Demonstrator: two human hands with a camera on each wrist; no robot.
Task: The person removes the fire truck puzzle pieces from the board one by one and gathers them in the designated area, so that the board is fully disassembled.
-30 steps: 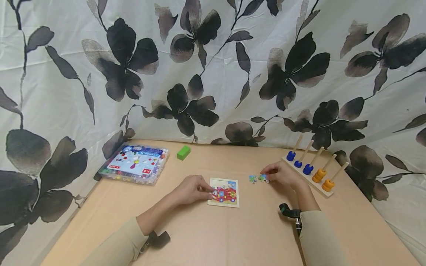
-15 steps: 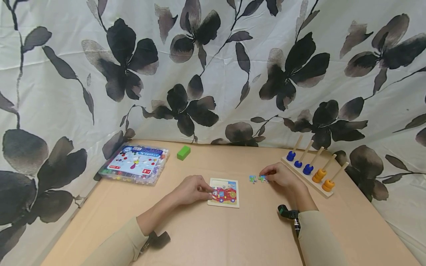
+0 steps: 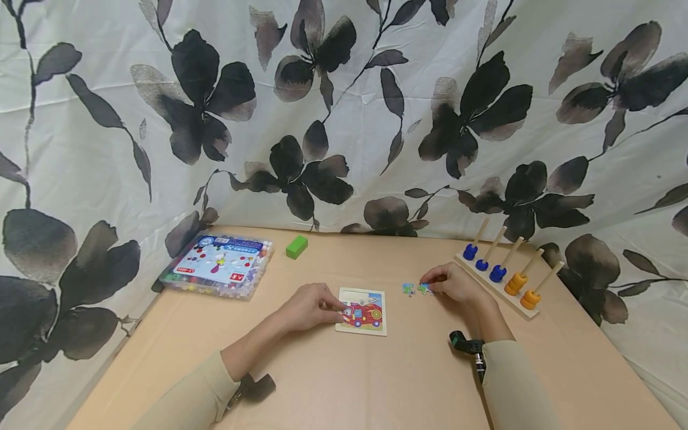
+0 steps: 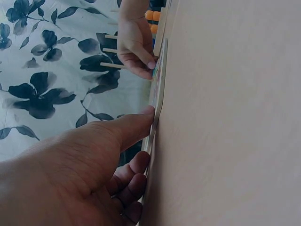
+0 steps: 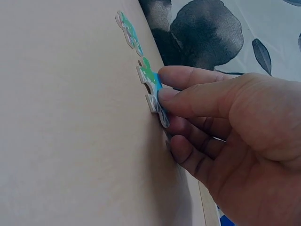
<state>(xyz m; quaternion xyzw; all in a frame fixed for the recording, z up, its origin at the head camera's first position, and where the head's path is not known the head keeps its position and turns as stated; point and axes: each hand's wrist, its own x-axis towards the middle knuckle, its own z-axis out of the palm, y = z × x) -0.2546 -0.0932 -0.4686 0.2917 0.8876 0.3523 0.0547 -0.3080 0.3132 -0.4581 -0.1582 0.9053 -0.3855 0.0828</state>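
A small square jigsaw puzzle [image 3: 369,315] with a red fire-engine picture and a pale frame lies flat on the table. My left hand [image 3: 309,307] holds it at its left edge; in the left wrist view the thumb [image 4: 138,126] rests on the edge and the other fingers curl beside it. Right of the puzzle, my right hand [image 3: 457,283] pinches a loose puzzle piece [image 5: 149,75], green and blue, between thumb and index finger, low over the table. A second puzzle piece [image 3: 408,289] lies just left of it, untouched.
A clear box of small coloured parts [image 3: 217,266] stands back left, with a green block [image 3: 297,246] beside it. On the right, close to my right hand, is a peg stand [image 3: 497,276] with blue and orange beads. A floral cloth [image 3: 344,119] hangs behind the table.
My right hand shifts very slightly and stays at the puzzle piece. The left hand and the puzzle keep their places.
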